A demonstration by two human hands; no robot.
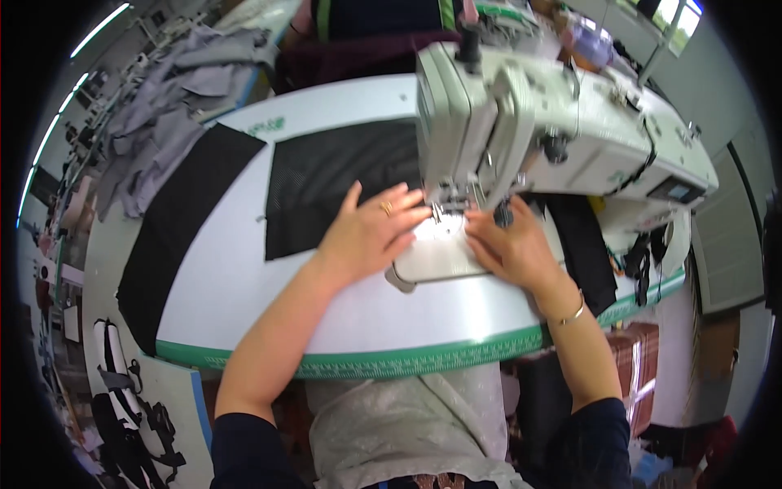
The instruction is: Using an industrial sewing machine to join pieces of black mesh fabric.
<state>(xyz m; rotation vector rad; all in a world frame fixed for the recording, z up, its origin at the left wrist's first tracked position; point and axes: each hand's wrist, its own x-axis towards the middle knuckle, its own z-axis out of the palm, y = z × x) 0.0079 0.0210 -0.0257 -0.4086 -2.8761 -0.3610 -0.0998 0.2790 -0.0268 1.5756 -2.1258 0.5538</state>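
Observation:
My left hand lies flat with its fingers apart, across the edge of a black mesh fabric piece. Its fingertips reach the presser foot of a white sewing machine. On the other side of the needle, my right hand has its fingers bent and drawn together close to the lit needle plate. What those fingers hold, if anything, is too small to make out, and a dark knob covers part of them. Black fabric lies under the machine arm, beside my right wrist.
A black fabric strip hangs over the left side of the white table, whose front edge carries a green ruler band. Grey fabric is heaped at the far left. Behind the table, a person is partly visible.

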